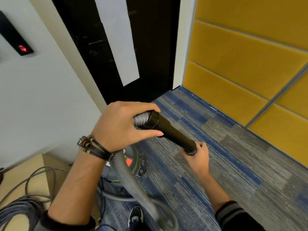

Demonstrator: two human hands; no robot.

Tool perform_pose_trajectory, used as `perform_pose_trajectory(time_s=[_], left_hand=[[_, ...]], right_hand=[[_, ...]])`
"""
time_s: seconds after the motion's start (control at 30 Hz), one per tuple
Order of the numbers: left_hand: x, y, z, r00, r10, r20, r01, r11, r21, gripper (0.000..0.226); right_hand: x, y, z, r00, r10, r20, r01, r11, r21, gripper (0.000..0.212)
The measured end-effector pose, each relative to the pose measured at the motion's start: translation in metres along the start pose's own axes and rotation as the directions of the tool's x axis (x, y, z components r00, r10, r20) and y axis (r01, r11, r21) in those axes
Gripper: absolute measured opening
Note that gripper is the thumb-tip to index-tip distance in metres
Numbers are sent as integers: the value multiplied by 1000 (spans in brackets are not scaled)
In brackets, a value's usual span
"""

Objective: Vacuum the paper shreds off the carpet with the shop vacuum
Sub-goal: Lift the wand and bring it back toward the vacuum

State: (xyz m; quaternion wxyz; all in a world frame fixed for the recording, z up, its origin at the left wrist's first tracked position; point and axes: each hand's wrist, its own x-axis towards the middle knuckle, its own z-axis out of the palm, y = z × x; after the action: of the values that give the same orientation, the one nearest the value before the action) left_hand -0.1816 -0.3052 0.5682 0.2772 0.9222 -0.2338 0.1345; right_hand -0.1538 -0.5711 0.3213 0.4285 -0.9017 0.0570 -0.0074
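My left hand [120, 125] grips the grey ribbed hose [123, 174] where it joins the black nozzle tube [168, 130]. The tube slants down to the right, above the floor. My right hand [198, 157] holds the tube's open lower end from below. The hose runs back under my left wrist to the shop vacuum [133, 164], a dark drum with green trim and a red patch, standing on the blue and grey carpet [225, 164]. No paper shreds show on the carpet in view.
A black door [150, 52] with a grey panel stands ahead. Yellow padded wall panels [250, 64] line the right side. A white wall with a card reader [23, 49] is at left. Grey cables [21, 202] lie coiled at lower left. My shoe [135, 215] is near the bottom.
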Motion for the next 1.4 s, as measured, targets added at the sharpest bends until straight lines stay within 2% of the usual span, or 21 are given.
perform_pose_trajectory(time_s=[0.1,0.17,0.3,0.43,0.53,0.63,0.73,0.83,0.9,1.03,1.13,1.2,1.3,1.4], left_hand=[[-17,-87,-33,993,-100,-59,95,992,-77,50],[-29,-147,-51,980,-179,-92,168,979,-116,48],[-54,-250,-52,948,-311,-74,300,945,-130,40],[-86,-354,-3,873,-485,-53,474,869,-142,43],[-106,-416,38,819,-573,-37,563,814,-142,51],[-130,-473,77,783,-622,-12,614,774,-155,46],[-159,-520,127,741,-670,32,669,734,-121,43],[-188,-554,186,691,-709,138,721,688,-81,38],[-209,-578,225,664,-715,219,740,670,-59,42],[-238,-619,290,637,-705,311,742,671,0,66],[-248,-644,319,600,-740,305,766,641,49,52],[-247,-657,330,593,-762,261,779,624,53,41],[-234,-673,337,584,-778,231,793,607,38,48],[-224,-688,350,560,-771,304,789,608,88,56]], right_hand=[[25,-49,54,999,-35,31,34,998,44,36],[47,-76,86,993,-60,100,62,998,-25,34],[84,-101,142,932,32,360,52,973,-223,38],[108,-93,215,837,163,523,53,926,-374,34],[127,-71,270,786,246,567,36,897,-440,31],[153,-51,320,693,341,635,60,851,-522,27],[173,-22,364,609,460,646,76,777,-625,32],[182,15,395,544,526,653,134,714,-687,30],[181,43,421,516,544,662,151,703,-695,33],[178,95,467,540,544,643,145,692,-707,45],[176,123,500,567,533,628,120,701,-703,50],[176,132,518,598,487,637,154,710,-687,49],[180,138,537,664,442,603,93,751,-654,48],[186,145,546,691,481,540,-6,751,-660,52]])
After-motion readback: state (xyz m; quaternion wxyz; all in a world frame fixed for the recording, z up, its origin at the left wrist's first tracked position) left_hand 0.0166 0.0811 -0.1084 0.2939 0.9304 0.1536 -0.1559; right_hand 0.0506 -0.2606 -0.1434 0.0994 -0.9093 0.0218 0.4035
